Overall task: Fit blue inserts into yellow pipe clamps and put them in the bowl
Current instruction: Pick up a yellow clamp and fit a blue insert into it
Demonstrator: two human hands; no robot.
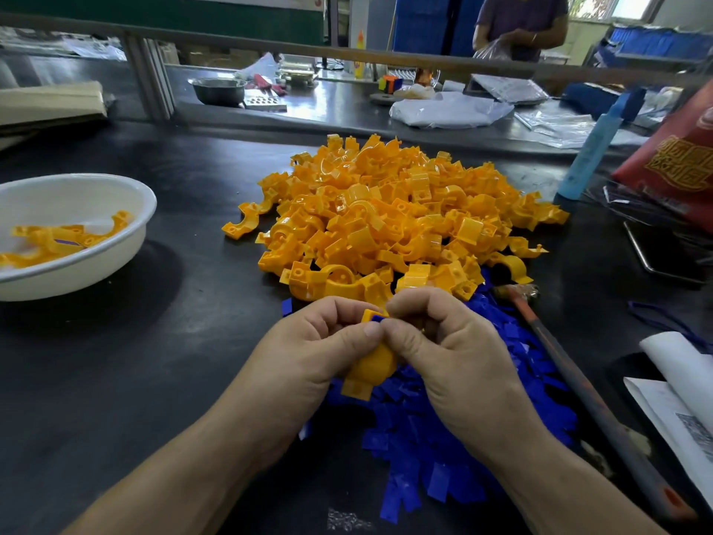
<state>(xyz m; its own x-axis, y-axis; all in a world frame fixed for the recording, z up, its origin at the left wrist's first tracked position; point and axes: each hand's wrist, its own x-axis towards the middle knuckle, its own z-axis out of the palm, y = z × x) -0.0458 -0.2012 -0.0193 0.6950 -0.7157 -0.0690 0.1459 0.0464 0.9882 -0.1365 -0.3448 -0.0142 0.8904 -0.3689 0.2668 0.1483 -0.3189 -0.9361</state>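
From the head view, my two hands meet just in front of me above the tabletop (173, 361). My left hand (308, 341) is curled round one yellow clamp (372, 366), its lower foot poking out below my fingers. My right hand (443, 341) pinches a blue insert (376, 320) against the clamp's upper end, where only a sliver of blue shows between my thumbs. Most of the joint is hidden by my own fingers, so I cannot tell whether the insert is seated square, and that is the main risk: if it goes in crooked and I press, I judge it could jam half home or bend. The insert is small and thin, so a slip of my thumb could flick it down into the heap of blue inserts (443, 438) right under my hands, or it could drop out unnoticed. The pile of yellow clamps (393, 214) sits just beyond my knuckles, and a jerk forward could scatter it. The white bowl (115, 260), which already holds a few finished clamps (65, 237), stands well to my left. A careless toss across that gap could miss the rim, or shake loose an insert that is only half seated. A long-handled tool (578, 380) lies beside my right wrist, where my forearm could knock it.
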